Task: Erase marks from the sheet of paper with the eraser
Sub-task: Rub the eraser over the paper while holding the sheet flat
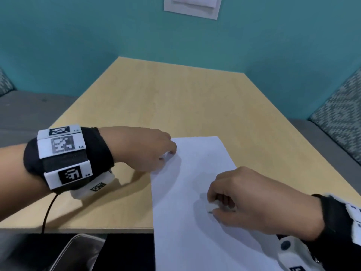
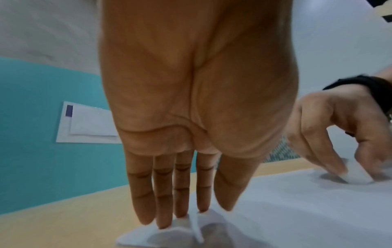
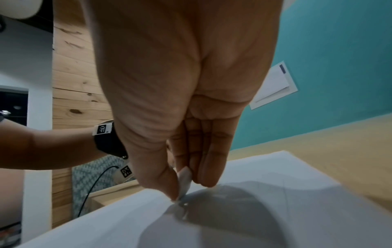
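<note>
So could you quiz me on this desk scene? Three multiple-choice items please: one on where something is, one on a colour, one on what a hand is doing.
1. Where does the left hand rest?
A. on the paper's far left corner
B. on the wall
C. in the person's lap

2. What colour is the wall?
A. red
B. teal
C. black

3. What is the right hand doing?
A. lying flat and open
B. pinching the eraser against the paper
C. pointing at the ceiling

Answers: 1 A, its straight fingers press that corner onto the table; 2 B, teal in all views; 3 B, thumb and fingers pinch the white eraser, tip on the sheet.
</note>
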A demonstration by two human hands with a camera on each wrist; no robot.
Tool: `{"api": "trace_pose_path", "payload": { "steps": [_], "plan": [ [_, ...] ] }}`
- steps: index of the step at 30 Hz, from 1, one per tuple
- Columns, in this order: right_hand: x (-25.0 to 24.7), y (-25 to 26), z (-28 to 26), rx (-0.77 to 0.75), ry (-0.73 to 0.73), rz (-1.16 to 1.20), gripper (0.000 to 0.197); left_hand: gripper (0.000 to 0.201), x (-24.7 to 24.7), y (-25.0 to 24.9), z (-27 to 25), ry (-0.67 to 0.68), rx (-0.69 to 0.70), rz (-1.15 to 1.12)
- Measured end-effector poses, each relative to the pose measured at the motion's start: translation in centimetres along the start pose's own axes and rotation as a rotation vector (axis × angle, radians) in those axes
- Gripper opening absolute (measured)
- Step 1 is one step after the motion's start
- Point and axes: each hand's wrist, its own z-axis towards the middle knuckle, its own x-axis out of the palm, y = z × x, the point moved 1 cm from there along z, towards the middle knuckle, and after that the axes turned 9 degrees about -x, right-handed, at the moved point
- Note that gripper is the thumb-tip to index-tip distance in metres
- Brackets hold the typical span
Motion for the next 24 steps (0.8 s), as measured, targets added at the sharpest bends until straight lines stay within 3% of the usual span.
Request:
{"api": "trace_pose_path", "payload": {
  "steps": [4, 8, 15, 20, 24],
  "plan": [
    [-2.1, -0.6, 1.5, -0.014, 0.002, 0.061, 0.022, 0.107, 0.4, -0.6, -0.4, 0.114, 0.013, -0.062],
    [-3.5, -2.2, 4.4, -0.002, -0.117, 0.063, 0.018, 0.137, 0.9, -0.6, -0.7, 0.165, -0.039, -0.039],
    [-2.2, -2.4, 8.0, -0.054, -0.129, -0.069, 0.01, 0.141, 0.7, -0.8, -0.4, 0.179, -0.046, -0.043],
    [-2.4, -2.1, 7.4, -0.084, 0.0, 0.034, 0.015, 0.139, 0.6, -1.0, -0.6, 0.183, -0.058, -0.009],
    [-2.6, -3.0, 8.7, -0.033, -0.074, -0.014, 0.013, 0.139, 0.5, -1.1, -0.7, 0.175, -0.054, -0.008]
  ]
}}
